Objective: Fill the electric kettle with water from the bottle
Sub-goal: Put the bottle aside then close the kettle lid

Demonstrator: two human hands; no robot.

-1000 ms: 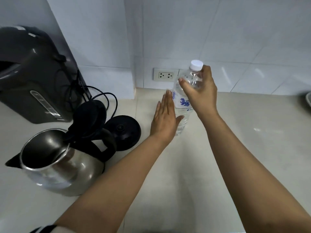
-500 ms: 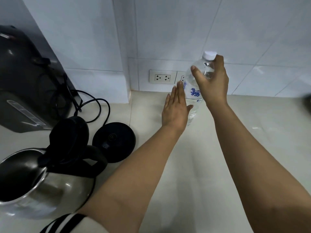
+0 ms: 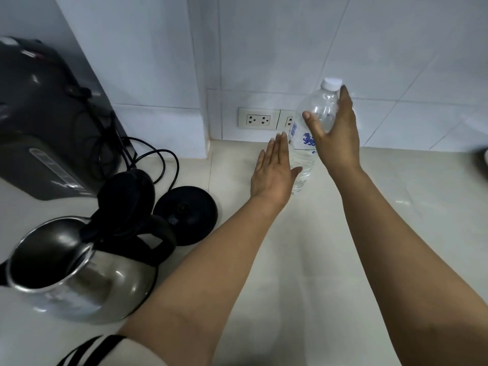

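Right hand [image 3: 338, 138] grasps the bottle [image 3: 303, 157] at its shoulder, thumb across the front, fingers wrapped behind, just under the white cap [image 3: 332, 83], which is on. The bottle is clear with a blue-print label, upright, at the back of the worktop [image 3: 317, 260] near the wall socket [image 3: 254, 118]. Its base is hidden behind the left hand, so cannot tell if it rests on the worktop or is lifted. Left hand [image 3: 274, 173] is released: flat, fingers straight and together, beside the bottle's lower left, thumb at its lower body. Electric kettle [image 3: 87, 281] sits front left, steel, lid [image 3: 126, 191] up, off its round black base [image 3: 184, 215], which lies just behind it. Dark appliance [image 3: 39, 122] and black cord [image 3: 158, 157] at back left.
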